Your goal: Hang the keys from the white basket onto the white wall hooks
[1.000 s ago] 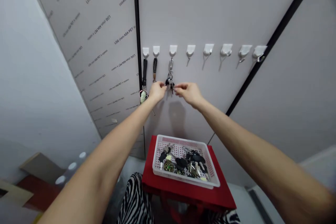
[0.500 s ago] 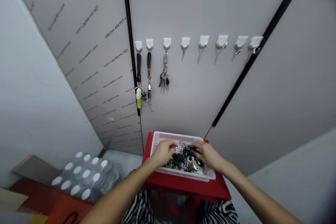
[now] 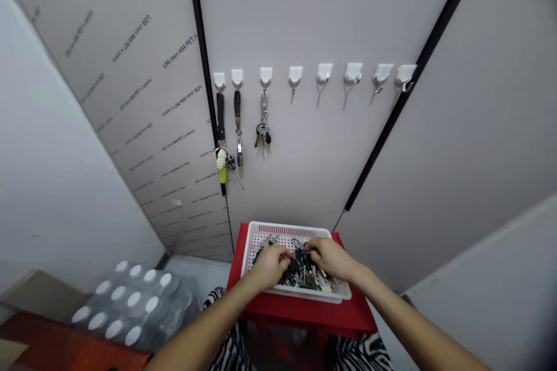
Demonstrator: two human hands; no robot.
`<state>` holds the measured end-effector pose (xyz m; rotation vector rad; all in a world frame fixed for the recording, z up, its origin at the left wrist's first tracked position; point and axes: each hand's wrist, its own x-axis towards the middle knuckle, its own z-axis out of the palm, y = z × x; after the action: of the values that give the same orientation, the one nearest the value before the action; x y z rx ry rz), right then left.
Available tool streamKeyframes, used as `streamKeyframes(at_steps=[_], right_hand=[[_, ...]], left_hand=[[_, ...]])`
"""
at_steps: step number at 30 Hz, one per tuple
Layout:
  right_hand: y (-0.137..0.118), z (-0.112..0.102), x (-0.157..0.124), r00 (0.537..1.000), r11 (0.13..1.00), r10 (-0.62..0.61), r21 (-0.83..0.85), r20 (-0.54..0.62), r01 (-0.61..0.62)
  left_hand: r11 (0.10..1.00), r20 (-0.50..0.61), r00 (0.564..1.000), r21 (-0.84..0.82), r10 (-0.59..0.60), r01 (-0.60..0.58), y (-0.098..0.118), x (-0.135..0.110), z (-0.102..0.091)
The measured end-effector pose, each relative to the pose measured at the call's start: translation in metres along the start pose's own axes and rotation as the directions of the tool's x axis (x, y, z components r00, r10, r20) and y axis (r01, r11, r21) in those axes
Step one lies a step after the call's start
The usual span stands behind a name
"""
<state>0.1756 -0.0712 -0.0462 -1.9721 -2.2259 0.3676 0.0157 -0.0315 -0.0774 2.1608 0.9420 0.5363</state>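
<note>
A white slotted plastic basket (image 3: 291,232) holds a heap of keys and key rings (image 3: 304,277), some with black heads or fobs. Inside its left half, my left hand (image 3: 270,266) is closed, fingertips and thumb drawn together at the pile. What those fingers hold, if anything, is hidden. My right hand (image 3: 334,258) reaches in from the right, its curled fingers gripping dark keys at the top of the heap. On the wall ahead hang a black strap keychain (image 3: 221,116), a braided keychain (image 3: 237,107) and a silver clip with keys (image 3: 263,127).
The basket rests on a red stool (image 3: 304,314) between my knees. White adhesive hooks (image 3: 295,74) run in a row across the panel, several bearing nothing. Capped bottles (image 3: 130,301) in plastic wrap stand at lower left, beside an orange-red item (image 3: 65,345) and a cardboard flap (image 3: 47,295).
The view has shifted slightly, so the wall hooks appear further left. Both hands stay in the basket, and my right hand's fingers have moved a little left over the keys.
</note>
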Motion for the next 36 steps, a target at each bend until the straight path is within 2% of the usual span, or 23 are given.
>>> streamKeyframes(at_steps=[5,8,16,19,22,25,27,31,34,36], right_hand=[[-0.008,0.001,0.015,0.976,0.970,0.218,-0.112,-0.008,-0.217],[-0.013,0.002,0.026,0.951,0.938,0.306,-0.186,0.041,-0.293],[-0.018,0.005,0.032,0.965,0.951,0.261,-0.181,0.037,-0.250],[-0.017,0.005,0.027,0.979,0.980,0.196,-0.035,-0.052,-0.198],[-0.018,-0.002,0.021,0.989,0.962,0.112,0.258,-0.100,-0.083],[-0.026,-0.015,0.016,0.993,0.836,0.065,0.548,-0.095,-0.002],[-0.031,-0.024,0.015,0.991,0.743,0.048,0.668,-0.123,0.047],[-0.038,-0.038,0.016,0.975,0.672,0.098,0.736,-0.198,0.082],[-0.040,-0.046,0.018,0.959,0.622,0.160,0.778,-0.232,0.084],[-0.043,-0.053,0.020,0.955,0.563,0.177,0.820,-0.240,0.101]], left_hand=[[0.999,0.017,1.000,-0.045,-0.022,0.023,-0.002,0.001,0.001],[0.998,0.020,0.999,-0.050,-0.029,0.030,-0.003,0.002,0.002],[0.998,-0.002,1.000,-0.063,-0.015,0.015,-0.003,0.001,0.003],[0.997,0.004,1.000,-0.074,-0.021,0.021,-0.003,0.000,0.002],[0.997,-0.047,0.999,-0.074,-0.018,0.014,0.000,-0.001,0.000],[0.991,-0.139,0.989,-0.119,0.043,-0.060,0.006,-0.001,-0.003],[0.980,-0.158,0.984,-0.171,0.077,-0.104,0.012,0.001,-0.006],[0.976,-0.111,0.990,-0.185,0.092,-0.111,0.025,0.008,-0.015],[0.988,-0.207,0.975,-0.107,0.087,-0.111,0.034,0.014,-0.029],[0.985,-0.264,0.955,-0.062,0.138,-0.160,0.039,0.017,-0.037]])
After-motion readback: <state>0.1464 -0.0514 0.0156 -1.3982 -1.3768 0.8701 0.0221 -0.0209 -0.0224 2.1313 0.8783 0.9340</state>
